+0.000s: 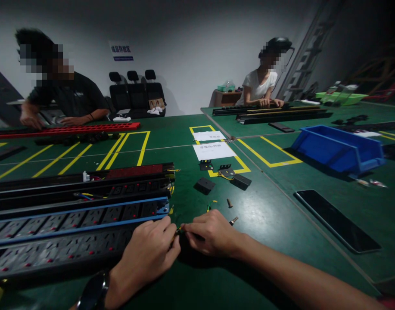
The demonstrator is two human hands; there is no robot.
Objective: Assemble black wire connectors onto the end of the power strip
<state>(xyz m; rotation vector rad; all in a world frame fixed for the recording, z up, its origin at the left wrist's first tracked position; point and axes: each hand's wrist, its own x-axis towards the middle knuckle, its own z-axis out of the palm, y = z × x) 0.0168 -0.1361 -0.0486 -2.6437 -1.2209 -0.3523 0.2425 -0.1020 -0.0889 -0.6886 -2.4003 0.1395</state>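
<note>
Several long power strips [87,217] lie side by side at the left, with wires sticking out of their right ends. At the end of the nearest black one, my left hand [155,245] is closed in a pinch; its fingertips hide most of what they hold. Close beside it, my right hand [213,232] pinches a short yellow-green wire [180,230], its fingertips almost touching the left ones. A screwdriver-like tip [233,221] shows just behind my right wrist. Beyond lie a small brown screw-like piece [229,203] and black end caps [205,185].
A phone [336,219] and a blue bin [341,148] stand at the right. White paper labels [213,150] lie ahead on the green table, which has yellow tape outlines. Two people work across the table, one with a red strip [97,128], the other beside black rails [281,114].
</note>
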